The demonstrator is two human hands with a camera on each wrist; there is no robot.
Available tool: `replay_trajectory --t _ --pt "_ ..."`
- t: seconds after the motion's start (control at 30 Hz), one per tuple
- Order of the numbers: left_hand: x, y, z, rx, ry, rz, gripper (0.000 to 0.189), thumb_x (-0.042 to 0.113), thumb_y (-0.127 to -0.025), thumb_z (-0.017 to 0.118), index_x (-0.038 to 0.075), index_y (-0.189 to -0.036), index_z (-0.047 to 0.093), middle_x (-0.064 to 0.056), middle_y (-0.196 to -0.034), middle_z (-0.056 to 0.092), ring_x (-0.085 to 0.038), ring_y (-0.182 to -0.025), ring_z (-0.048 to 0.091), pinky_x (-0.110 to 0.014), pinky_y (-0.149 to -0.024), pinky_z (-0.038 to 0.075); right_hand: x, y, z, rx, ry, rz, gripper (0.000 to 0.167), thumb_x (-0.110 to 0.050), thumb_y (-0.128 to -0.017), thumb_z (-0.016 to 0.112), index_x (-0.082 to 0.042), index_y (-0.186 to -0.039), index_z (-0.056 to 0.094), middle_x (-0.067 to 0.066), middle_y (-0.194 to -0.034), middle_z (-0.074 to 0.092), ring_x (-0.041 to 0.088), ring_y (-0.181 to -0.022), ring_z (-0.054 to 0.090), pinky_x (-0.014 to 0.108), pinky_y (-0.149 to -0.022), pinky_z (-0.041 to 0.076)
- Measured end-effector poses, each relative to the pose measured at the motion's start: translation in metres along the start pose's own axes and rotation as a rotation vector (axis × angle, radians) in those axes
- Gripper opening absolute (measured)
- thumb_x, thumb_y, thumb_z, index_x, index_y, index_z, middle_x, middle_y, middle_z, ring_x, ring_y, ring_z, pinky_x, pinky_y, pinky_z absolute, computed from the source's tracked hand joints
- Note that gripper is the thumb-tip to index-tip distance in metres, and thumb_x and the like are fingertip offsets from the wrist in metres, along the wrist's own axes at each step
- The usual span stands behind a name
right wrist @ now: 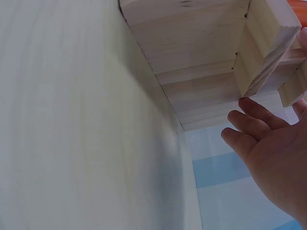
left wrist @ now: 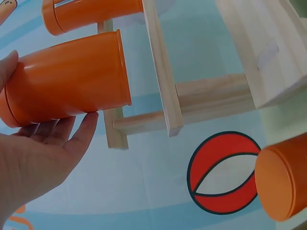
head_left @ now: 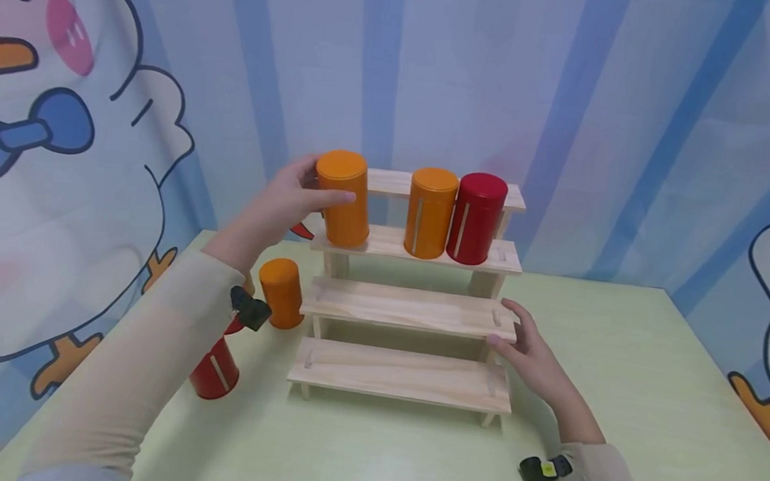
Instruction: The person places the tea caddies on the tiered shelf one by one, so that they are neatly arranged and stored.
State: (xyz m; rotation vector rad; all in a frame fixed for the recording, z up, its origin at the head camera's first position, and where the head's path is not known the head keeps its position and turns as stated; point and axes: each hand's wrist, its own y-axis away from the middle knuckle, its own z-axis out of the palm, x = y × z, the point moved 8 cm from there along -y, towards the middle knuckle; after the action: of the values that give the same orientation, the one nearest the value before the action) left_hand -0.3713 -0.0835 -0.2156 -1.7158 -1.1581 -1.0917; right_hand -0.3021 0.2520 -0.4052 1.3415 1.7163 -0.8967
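Left-hand grip is clasping an orange canister by its sides, leaving its base free just above the third tier of the wooden rack; right-hand grip is holding the second tier's end, seemingly steadying everything.

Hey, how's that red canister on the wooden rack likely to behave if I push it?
The red canister would probably slide or tip rather than roll, since it stands upright and is taller than wide. Its smooth-looking side might feel slippery. Pushed left, it would likely bump the orange canister close beside it.
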Motion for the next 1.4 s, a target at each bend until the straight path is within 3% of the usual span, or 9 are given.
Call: replay_trajectory --t 0.67,1.4 --pt "0.002 -0.022 0.034 -0.042 0.068 -0.004 0.068 0.023 -0.087 0.072 0.015 -0.145 0.037 -0.003 -0.137 0.05 -0.021 -0.122 0.051 -0.043 -0.1 0.046 0.004 0.001 0.0 0.004 -0.008 0.008 0.076 -0.031 -0.097 0.057 -0.016 -0.154 0.008 0.031 -0.151 0.026 0.05 -0.132 0.037 0.061 -0.103 0.036" --pt "-0.005 -0.033 0.048 -0.054 0.036 -0.051 0.065 0.024 -0.088 0.072 0.012 -0.142 0.038 -0.004 -0.137 0.05 -0.022 -0.123 0.05 -0.042 -0.101 0.045 0.003 -0.001 -0.001 -0.003 -0.005 0.012 0.077 -0.032 -0.097 0.057 -0.015 -0.154 0.008 0.028 -0.153 0.022 0.049 -0.136 0.032 0.062 -0.105 0.033"
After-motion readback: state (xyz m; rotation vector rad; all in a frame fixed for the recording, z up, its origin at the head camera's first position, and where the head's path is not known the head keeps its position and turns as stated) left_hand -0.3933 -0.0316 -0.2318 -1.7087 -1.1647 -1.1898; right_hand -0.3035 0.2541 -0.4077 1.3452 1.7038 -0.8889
